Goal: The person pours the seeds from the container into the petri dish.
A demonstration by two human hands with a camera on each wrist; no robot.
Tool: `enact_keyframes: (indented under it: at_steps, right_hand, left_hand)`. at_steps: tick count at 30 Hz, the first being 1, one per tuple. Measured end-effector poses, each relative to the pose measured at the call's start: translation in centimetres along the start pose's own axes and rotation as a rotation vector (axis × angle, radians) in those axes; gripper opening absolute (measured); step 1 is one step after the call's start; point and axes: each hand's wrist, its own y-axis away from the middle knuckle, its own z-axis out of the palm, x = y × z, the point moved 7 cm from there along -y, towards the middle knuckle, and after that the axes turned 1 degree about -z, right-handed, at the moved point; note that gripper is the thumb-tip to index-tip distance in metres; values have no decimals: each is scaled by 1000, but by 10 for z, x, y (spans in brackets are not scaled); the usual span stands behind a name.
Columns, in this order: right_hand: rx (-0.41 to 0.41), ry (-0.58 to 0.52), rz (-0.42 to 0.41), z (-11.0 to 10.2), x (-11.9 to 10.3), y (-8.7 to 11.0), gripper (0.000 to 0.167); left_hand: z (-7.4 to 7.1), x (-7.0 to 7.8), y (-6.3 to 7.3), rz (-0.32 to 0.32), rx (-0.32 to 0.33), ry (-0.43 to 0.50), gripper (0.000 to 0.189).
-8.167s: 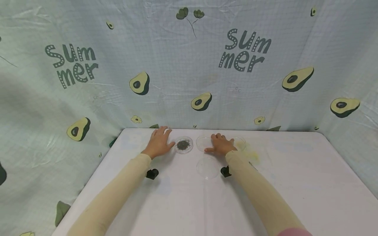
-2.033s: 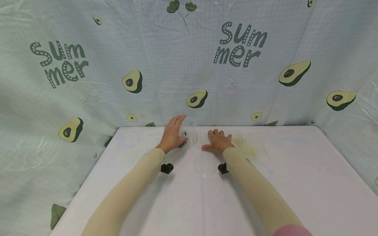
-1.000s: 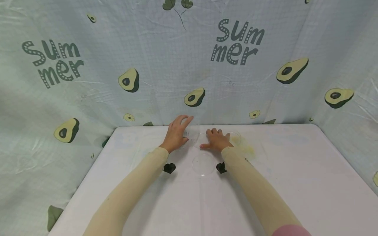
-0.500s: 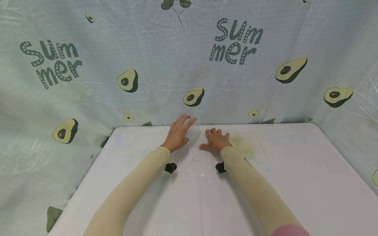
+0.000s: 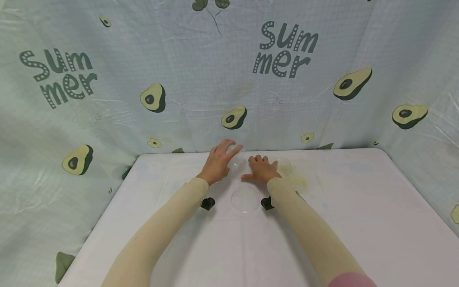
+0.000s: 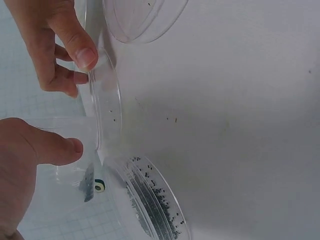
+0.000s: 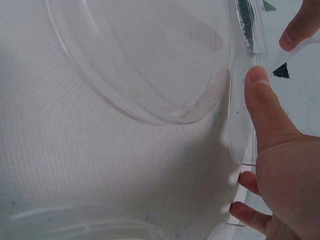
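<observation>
My left hand holds a clear plastic container, tilted, with a small dark heap of grains inside. Its thumb lies along the near side. To its right, my right hand grips the edge of a shallow clear petri dish, the thumb at its rim and the other fingertips down by the table. A few dark specks show in that dish. Close by stands another petri dish with many dark grains, mostly hidden behind my left hand in the head view.
Nearer my body a flat clear petri dish lies on the white table. Another clear dish sits right of my right hand, beside a yellowish stain. A printed cloth hangs behind the table's back edge.
Since the oldest frame, my left hand has picked up the clear container from beside the grain dish and moved right, tilting it close to the right hand's dish. The right hand keeps its place.
</observation>
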Motion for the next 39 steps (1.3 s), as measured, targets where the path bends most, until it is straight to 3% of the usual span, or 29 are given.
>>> enact_keyframes:
  at_steps: [26, 39]
  right_hand:
    - [-2, 8, 5, 3, 2, -5, 86]
    - [0, 7, 9, 2, 2, -3, 84]
  left_hand:
    - [-7, 12, -5, 90, -45, -108, 81]
    - [-6, 13, -7, 95, -66, -132, 78]
